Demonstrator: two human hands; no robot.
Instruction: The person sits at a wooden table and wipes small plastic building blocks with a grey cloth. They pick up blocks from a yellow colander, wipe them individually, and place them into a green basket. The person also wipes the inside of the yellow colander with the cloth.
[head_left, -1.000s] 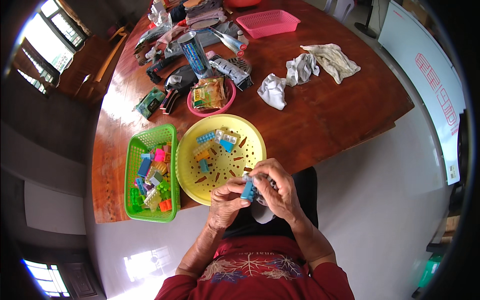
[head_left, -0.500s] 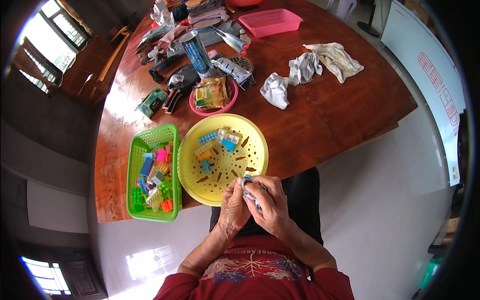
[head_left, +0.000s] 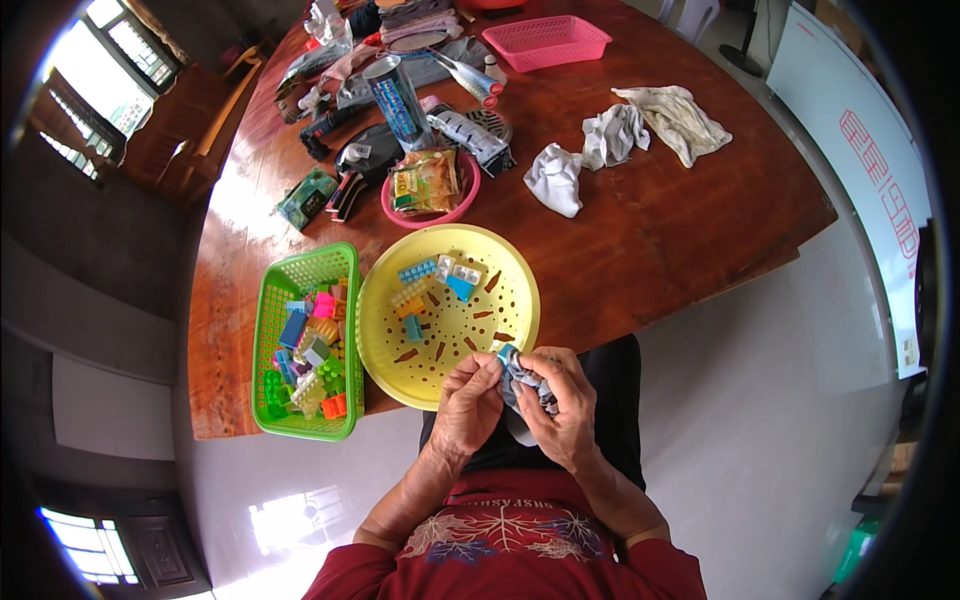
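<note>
Over the near rim of a yellow perforated basin (head_left: 462, 330), my two hands meet. My left hand (head_left: 468, 402) pinches a small light-blue building block (head_left: 507, 352), mostly covered by fingers and cloth. Bunched in my right hand (head_left: 566, 408) is a grey patterned cloth (head_left: 528, 388), pressed against that block. Inside the basin lie several toy blocks: a blue one (head_left: 418, 271), a yellow-orange one (head_left: 410, 307), a teal one (head_left: 413, 328) and a white-and-blue group (head_left: 459, 280). To the left, a green basket (head_left: 356, 330) holds many mixed coloured blocks (head_left: 313, 350).
Behind the basin stands a pink bowl (head_left: 436, 219) with food packets (head_left: 424, 186), beside a clear blue-printed tube (head_left: 398, 105). White cloths (head_left: 554, 181) lie to the right. A pink basket (head_left: 545, 45) and rackets (head_left: 470, 80) are farther back. The wooden table's (head_left: 700, 220) near edge runs by my lap.
My hands have parted slightly, the right shifting right, so more of the grey cloth and the blue block shows. The view has shifted a little; blocks in the basin look the same.
</note>
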